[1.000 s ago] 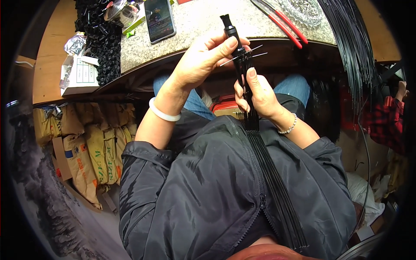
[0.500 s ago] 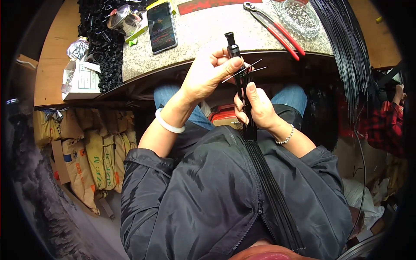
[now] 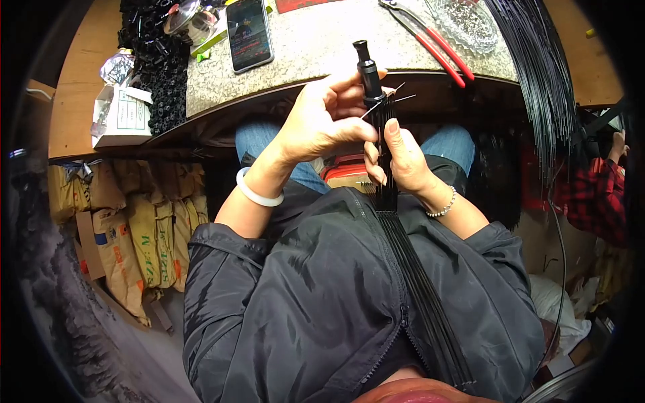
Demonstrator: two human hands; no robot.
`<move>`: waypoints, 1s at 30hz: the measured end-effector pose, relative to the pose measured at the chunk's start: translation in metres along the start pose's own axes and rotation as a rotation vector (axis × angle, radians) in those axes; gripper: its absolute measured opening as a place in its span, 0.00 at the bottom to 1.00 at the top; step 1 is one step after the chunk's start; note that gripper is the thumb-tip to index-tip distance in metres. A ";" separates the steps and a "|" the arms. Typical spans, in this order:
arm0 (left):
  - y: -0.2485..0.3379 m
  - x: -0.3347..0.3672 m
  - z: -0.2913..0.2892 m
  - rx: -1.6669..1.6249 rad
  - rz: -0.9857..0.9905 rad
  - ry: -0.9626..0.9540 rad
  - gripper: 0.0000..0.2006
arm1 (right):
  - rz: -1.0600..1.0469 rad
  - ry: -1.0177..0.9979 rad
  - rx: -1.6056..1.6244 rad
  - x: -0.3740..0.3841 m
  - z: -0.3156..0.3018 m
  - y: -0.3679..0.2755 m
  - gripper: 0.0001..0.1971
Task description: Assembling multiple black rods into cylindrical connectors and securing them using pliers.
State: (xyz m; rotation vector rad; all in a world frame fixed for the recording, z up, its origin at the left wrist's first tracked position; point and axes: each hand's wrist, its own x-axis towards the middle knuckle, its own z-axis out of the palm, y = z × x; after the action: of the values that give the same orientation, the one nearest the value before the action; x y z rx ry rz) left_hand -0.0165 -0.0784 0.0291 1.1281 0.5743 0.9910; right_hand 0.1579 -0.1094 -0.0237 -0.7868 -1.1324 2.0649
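A black stepped tube-shaped part (image 3: 369,77) stands nearly upright above a bundle of thin black rods (image 3: 416,269), which look like umbrella ribs. My left hand (image 3: 319,121) is curled around the tube from the left, its index fingertip behind it. Its thumb is lowered against the rods just below the tube's collar. Farther down, my right hand (image 3: 403,158) grips the rods, thumb in front and fingers on the left side. A few thin wires (image 3: 405,98) stick out sideways under the collar. The rods run down across my dark jacket (image 3: 316,282).
On the stone-topped table lie a phone (image 3: 249,37), red-handled pliers (image 3: 440,50) and a glass dish (image 3: 467,27). Many black rods (image 3: 547,94) hang over its right edge. Black small parts (image 3: 168,87) and a white box (image 3: 123,119) are at left. Sacks (image 3: 144,235) stand below.
My left thumb has slid down from the tube to the rods under its collar. The tube has risen slightly and shifted right. My right hand keeps its grip on the rods.
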 end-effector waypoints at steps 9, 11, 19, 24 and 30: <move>0.002 -0.007 0.015 0.292 -0.037 0.161 0.30 | -0.061 0.002 -0.005 0.000 0.000 0.007 0.32; -0.005 -0.007 0.016 0.303 -0.028 0.197 0.28 | -0.051 -0.009 0.010 -0.001 0.002 0.005 0.32; 0.002 -0.005 0.008 0.259 -0.013 0.130 0.21 | -0.016 -0.048 0.074 -0.005 0.001 0.006 0.31; 0.008 0.001 0.000 0.266 -0.065 0.062 0.18 | -0.036 -0.090 0.057 -0.002 -0.001 0.003 0.31; 0.015 0.000 0.009 0.263 -0.030 0.075 0.16 | -0.093 -0.116 -0.020 -0.005 0.000 -0.007 0.34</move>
State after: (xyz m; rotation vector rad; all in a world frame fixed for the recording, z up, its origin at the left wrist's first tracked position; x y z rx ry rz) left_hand -0.0144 -0.0818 0.0460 1.3137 0.7968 0.9534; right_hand 0.1629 -0.1096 -0.0165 -0.6185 -1.2313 2.0468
